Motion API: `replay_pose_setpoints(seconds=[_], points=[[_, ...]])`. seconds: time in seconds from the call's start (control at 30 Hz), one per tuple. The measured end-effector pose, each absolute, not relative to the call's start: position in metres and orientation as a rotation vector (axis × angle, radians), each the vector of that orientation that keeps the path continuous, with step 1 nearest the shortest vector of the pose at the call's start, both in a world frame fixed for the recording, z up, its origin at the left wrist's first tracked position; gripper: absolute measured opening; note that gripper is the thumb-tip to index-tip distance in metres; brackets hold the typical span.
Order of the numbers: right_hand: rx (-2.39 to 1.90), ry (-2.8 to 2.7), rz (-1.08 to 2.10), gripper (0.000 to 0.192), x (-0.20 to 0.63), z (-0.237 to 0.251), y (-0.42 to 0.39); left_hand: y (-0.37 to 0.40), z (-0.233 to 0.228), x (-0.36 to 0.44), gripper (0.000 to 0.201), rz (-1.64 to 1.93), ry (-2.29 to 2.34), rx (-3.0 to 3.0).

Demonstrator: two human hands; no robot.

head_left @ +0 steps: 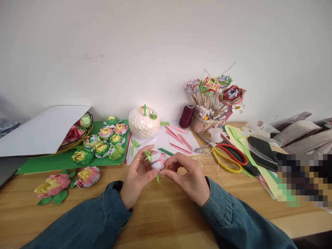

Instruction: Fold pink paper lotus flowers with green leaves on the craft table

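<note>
Between my two hands is a small folded paper flower (pixel 158 159) in pink and pale lilac, with green paper tips at its left and below. My left hand (pixel 141 169) grips its left side, thumb at the lower front, a ring on one finger. On the other side, my right hand (pixel 185 171) pinches the flower's edge between thumb and fingers. Part of the flower is hidden by the fingers. Just behind lie folded pink paper strips (pixel 178 137) and a few green pieces on white paper (pixel 190 137).
Finished paper flowers (pixel 101 149) rest on green sheets (pixel 46 164) at left, with a larger pink-yellow flower (pixel 53 185) nearer. Behind stand a netted white fruit (pixel 144 122), a dark red thread spool (pixel 187 117) and a flower basket (pixel 204 122). Scissors (pixel 229 159) and a phone (pixel 261 152) lie right.
</note>
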State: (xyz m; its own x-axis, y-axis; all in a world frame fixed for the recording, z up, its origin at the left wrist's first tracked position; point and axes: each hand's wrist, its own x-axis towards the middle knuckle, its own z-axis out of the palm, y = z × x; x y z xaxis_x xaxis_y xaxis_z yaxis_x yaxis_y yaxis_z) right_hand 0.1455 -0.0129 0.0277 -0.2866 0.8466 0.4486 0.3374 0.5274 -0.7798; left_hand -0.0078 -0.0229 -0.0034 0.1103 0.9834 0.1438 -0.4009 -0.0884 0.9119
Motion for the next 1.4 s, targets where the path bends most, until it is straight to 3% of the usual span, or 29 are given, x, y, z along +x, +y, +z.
replay_pose_setpoints(seconds=[0.5,0.83,1.1,1.4], points=[[-1.005,-1.973,0.562,0.014,0.146,0.024,-0.011,-0.024,-0.009,-0.012,0.043,1.46,0.943,1.384],[-0.89,-2.087,-0.23,0.011,0.143,0.013,-0.017,-0.026,-0.008,-0.007,0.041,1.527,1.105,1.416],[-0.891,-1.893,0.373,0.011,0.149,0.034,-0.017,-0.023,-0.005,-0.007,0.048,1.445,0.778,1.084],[-0.922,-1.79,0.714,0.013,0.149,0.028,-0.009,-0.021,-0.003,-0.007,0.048,1.37,0.767,0.967]])
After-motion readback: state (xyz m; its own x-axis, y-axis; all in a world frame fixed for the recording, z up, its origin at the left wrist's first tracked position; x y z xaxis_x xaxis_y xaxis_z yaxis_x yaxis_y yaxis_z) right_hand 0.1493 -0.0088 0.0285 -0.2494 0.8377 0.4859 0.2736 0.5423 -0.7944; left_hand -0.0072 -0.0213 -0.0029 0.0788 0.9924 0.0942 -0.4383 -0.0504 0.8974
